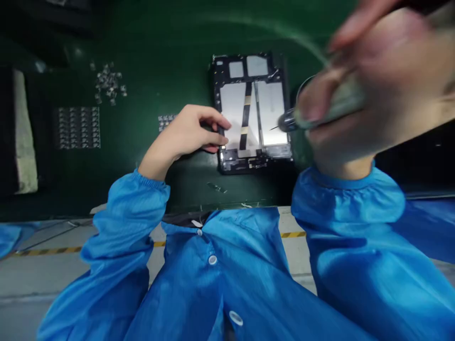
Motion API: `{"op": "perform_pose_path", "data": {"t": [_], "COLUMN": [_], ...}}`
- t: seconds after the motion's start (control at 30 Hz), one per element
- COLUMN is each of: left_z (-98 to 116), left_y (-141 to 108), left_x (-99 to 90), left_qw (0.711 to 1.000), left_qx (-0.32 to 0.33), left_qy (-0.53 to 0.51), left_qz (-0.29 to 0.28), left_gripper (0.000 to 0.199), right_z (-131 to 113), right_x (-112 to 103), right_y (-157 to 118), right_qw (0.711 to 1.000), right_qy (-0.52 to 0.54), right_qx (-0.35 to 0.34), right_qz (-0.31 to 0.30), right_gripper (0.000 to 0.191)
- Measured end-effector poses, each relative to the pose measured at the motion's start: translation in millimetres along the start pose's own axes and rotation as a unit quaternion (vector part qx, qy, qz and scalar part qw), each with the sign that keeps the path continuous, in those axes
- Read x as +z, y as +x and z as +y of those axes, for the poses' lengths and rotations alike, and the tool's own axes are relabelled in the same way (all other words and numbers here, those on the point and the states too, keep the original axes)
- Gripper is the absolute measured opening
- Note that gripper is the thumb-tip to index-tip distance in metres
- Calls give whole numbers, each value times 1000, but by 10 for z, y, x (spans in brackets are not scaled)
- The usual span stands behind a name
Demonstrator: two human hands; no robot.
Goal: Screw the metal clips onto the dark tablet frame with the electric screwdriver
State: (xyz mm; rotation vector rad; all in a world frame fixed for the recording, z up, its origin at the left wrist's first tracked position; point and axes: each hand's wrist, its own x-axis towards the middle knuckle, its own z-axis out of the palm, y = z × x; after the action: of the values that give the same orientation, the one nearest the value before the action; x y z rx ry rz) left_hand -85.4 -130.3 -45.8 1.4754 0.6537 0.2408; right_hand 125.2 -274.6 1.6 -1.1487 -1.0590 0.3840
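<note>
An opened tablet (232, 113) with silver battery panels and dark ribbon cables lies on the green work surface. My left hand (190, 130) grips its left edge, thumb and fingertips bent over the frame. Over the right side, my right hand (366, 94) is closed around a screwdriver (289, 121), probably powered, blurred by motion. Its thin bit points left above the right battery panel; whether it touches cannot be seen. A pale, curved cord (302, 38) runs up from near that hand. Another blurred finger-like shape at the upper right is unclear.
Small metal parts lie in a loose pile (108, 83), and more sit in neat rows (78, 128) at the left. A smaller group (165, 122) is partly behind my left hand. One thin strip (216, 188) lies near the front edge. Dark objects border the left.
</note>
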Motion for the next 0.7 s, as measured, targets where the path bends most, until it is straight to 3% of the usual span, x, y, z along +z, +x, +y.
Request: {"op": "perform_pose_path", "data": {"t": [0.13,0.23,0.43,0.5,0.6,0.7], "left_z": [-22,-13,113,134,124,115], "left_y": [15,14,-43,-54,-46,-46], "left_x": [55,71,53,56,64,71], "left_qw": [1000,1000,999,999,999,999], "left_qx": [3,18,-1,0,2,4], "left_qy": [-1,-3,31,34,33,36], "left_qz": [22,9,-34,-35,-25,-23], "left_gripper": [31,32,21,24,23,19], "right_z": [-40,-17,37,64,143,246], "right_x": [641,933,981,1011,1122,1215], "right_y": [-190,-262,-230,-208,-187,-163], "right_qw": [998,997,996,994,971,953], "right_qy": [-8,-3,-15,19,125,196], "right_qx": [20,20,-26,-85,-196,-228], "right_qz": [-54,-73,-82,-64,-50,-37], "right_gripper": [67,70,66,51,11,13]}}
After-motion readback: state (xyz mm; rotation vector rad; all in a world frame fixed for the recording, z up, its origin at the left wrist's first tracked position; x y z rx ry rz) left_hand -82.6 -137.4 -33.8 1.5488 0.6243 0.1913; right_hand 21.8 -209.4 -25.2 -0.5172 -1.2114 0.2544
